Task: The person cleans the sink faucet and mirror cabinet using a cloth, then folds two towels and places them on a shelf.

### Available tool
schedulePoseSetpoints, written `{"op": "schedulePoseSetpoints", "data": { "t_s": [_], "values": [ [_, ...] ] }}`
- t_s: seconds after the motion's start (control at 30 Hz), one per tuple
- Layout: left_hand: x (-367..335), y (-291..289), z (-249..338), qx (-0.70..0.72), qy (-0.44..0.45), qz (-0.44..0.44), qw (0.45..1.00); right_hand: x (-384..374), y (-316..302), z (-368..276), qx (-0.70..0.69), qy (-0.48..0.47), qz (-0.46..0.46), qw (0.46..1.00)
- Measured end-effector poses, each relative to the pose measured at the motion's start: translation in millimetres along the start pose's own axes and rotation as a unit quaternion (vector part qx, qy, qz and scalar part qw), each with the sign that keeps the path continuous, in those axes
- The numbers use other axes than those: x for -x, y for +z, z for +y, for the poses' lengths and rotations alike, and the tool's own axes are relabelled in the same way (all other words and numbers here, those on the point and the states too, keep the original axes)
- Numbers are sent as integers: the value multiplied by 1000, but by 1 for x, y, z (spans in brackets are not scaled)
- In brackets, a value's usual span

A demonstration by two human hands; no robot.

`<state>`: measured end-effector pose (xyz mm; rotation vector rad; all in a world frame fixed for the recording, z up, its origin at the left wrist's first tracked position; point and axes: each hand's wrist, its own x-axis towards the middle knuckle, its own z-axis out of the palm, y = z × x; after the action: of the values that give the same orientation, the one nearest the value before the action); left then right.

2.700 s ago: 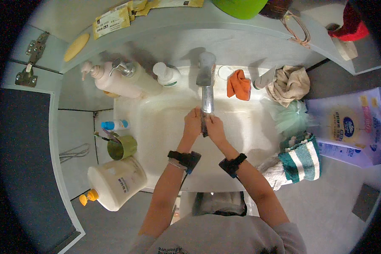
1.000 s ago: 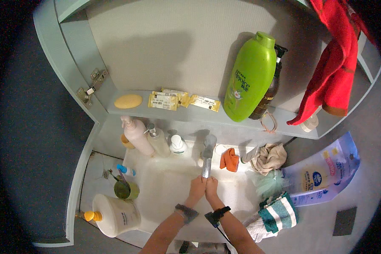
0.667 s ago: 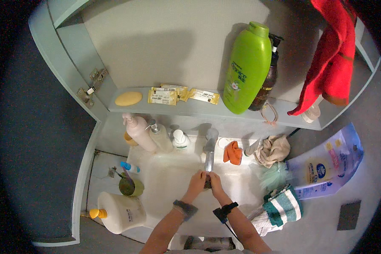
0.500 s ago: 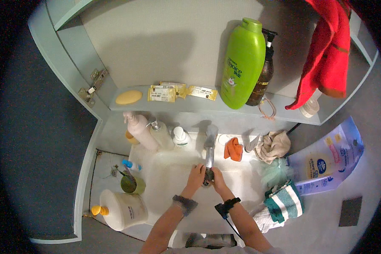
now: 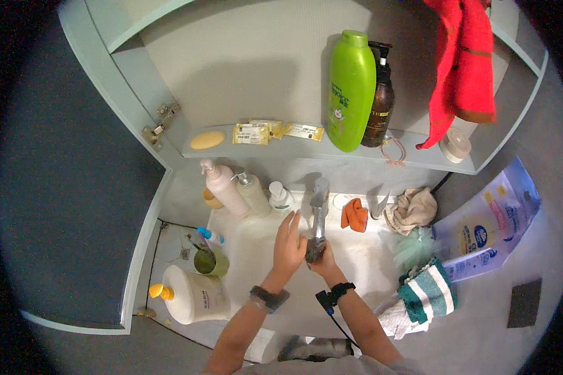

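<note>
My left hand (image 5: 288,249) is above the white sink (image 5: 250,240), beside the tap's spout. Its fingers stretch out toward the back, and the thumb points to a small dark thing (image 5: 315,250). My right hand (image 5: 324,262) is closed around the lower right of that dark thing, just under the end of the silver tap (image 5: 319,219). What kind of thing it is, I cannot make out. An orange cloth (image 5: 355,215) lies on the sink's back ledge, right of the tap.
Pump bottles (image 5: 224,187) and a white bottle (image 5: 280,197) line the back left. A green cup (image 5: 210,260) and large white jug (image 5: 197,296) stand at left. Cloths (image 5: 428,290) and a purple bag (image 5: 491,225) are at right. Above, a shelf (image 5: 281,149) holds a green shampoo bottle (image 5: 351,94).
Both hands were gathered round the dark thing under the tap. My left hand has opened and its fingers have straightened; the right keeps hold. The whole view has shifted slightly.
</note>
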<state>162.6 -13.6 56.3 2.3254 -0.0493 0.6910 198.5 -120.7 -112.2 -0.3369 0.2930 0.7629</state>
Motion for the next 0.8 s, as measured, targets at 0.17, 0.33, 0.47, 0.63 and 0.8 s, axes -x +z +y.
{"op": "schedulePoseSetpoints", "data": {
  "t_s": [0.17,0.33,0.47,0.63,0.8],
  "values": [
    [-25,-5,24,-60,66,-40,995,16,31,-10,-6,4,98,995],
    [-9,-2,11,-114,58,-87,988,44,23,-26,85,-17,108,990],
    [-4,-3,14,-124,59,-87,987,56,-9,-35,118,-55,75,989],
    [48,19,-7,50,-110,-27,992,102,50,-28,362,-134,175,906],
    [92,13,10,449,-368,-228,782,97,38,-20,555,-230,129,789]
  ]
}}
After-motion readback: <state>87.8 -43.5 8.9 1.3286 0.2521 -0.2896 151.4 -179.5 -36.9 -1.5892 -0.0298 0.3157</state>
